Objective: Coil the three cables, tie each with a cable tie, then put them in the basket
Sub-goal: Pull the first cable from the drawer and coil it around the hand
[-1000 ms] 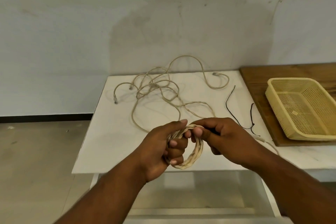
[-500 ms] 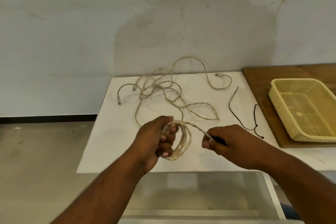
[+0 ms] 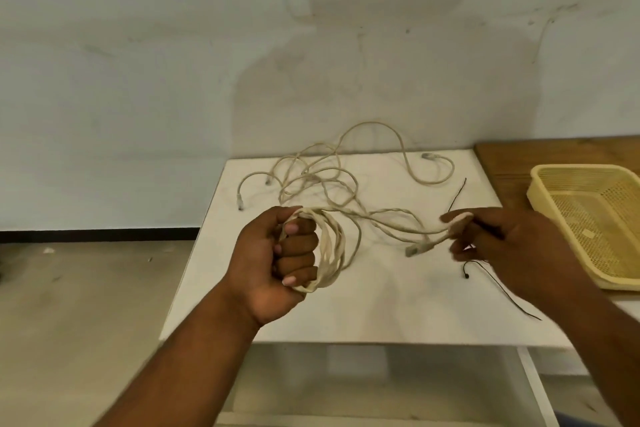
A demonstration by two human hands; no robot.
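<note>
Now cable (image 3: 388, 218) betw. both hands (image 3: 277, 253)

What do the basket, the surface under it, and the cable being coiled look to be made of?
Basket: pale yellow plastic, judging by its moulded rim and perforated mesh walls. Surface under it: brown wood or wood-look board, matte with faint grain. Cable in the left hand: cream, flexible, probably a rubbery plastic jacket, with a clear plug at its end.

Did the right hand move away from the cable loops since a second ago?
Yes. The right hand has moved right, toward the yellow basket, pulling the cable's end out from the coil that the left hand holds.
</note>
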